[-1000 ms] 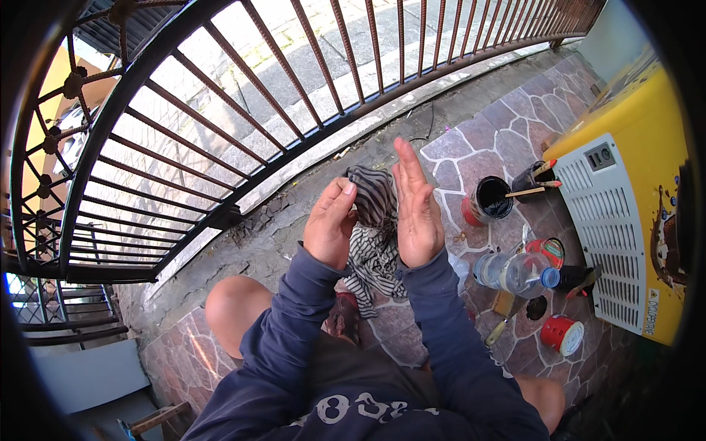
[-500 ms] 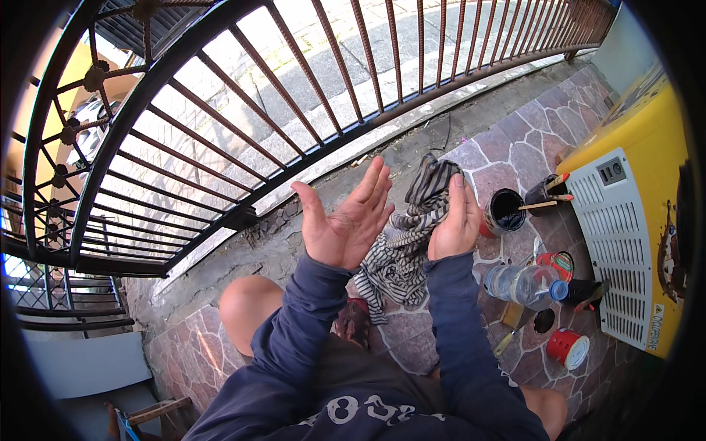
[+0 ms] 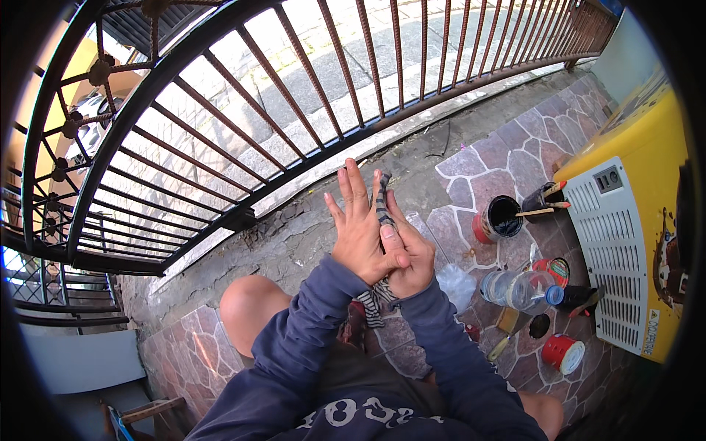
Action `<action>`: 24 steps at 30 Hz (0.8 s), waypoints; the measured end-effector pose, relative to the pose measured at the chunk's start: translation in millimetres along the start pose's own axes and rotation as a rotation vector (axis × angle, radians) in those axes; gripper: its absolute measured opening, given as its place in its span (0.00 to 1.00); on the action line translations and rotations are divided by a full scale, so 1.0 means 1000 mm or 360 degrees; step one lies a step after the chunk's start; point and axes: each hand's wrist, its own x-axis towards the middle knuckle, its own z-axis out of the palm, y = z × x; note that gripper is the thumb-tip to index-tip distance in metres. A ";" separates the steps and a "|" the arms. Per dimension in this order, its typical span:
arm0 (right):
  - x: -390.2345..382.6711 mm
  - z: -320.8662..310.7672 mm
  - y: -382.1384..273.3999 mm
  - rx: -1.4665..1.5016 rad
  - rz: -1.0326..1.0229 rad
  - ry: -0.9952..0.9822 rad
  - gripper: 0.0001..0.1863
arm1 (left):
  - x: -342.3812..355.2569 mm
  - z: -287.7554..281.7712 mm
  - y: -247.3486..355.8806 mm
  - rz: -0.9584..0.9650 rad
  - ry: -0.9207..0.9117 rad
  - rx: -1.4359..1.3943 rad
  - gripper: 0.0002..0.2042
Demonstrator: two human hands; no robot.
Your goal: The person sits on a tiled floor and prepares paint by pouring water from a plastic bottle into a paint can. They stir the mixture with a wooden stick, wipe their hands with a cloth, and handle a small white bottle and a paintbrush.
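My left hand (image 3: 354, 235) is raised with its fingers spread and its back toward me. Against its side, my right hand (image 3: 410, 253) is closed on a black-and-white striped cloth (image 3: 382, 202), its thumb lying over the left thumb's base. The cloth runs up between the two hands, partly hidden by them. Its lower end (image 3: 373, 309) hangs below, above the stone-tiled floor. Where exactly the cloth wraps or only touches the left fingers I cannot tell.
An open can of black paint (image 3: 503, 217) stands to the right, beside a dark container with brushes (image 3: 546, 197). Nearby lie a clear plastic bottle (image 3: 518, 289), a paintbrush (image 3: 506, 332) and a red can (image 3: 562, 353). A yellow machine (image 3: 640, 184) stands right; a metal railing (image 3: 294, 165) curves ahead.
My hands, apart before, have come together. The left has turned its back toward me, and the right has taken hold of the striped cloth and brought it against the left.
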 end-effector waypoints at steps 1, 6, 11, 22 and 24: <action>-0.007 0.000 -0.003 0.0046 0.0049 -0.0096 0.14 | 0.004 -0.003 -0.001 -0.0064 -0.0062 0.0067 0.66; -0.017 0.015 -0.016 0.0452 0.0743 0.0092 0.14 | 0.018 -0.011 -0.006 0.0042 0.0227 0.0473 0.62; 0.024 -0.023 -0.004 0.1138 0.0607 0.0445 0.15 | 0.007 0.006 0.002 0.0168 0.0115 0.0710 0.65; 0.025 -0.032 0.008 0.1012 0.0684 -0.0016 0.09 | 0.003 -0.003 0.018 0.0266 0.0036 0.0536 0.67; 0.027 -0.038 0.011 0.1080 0.0545 0.0197 0.10 | 0.003 -0.005 0.023 0.0279 -0.0007 0.0527 0.58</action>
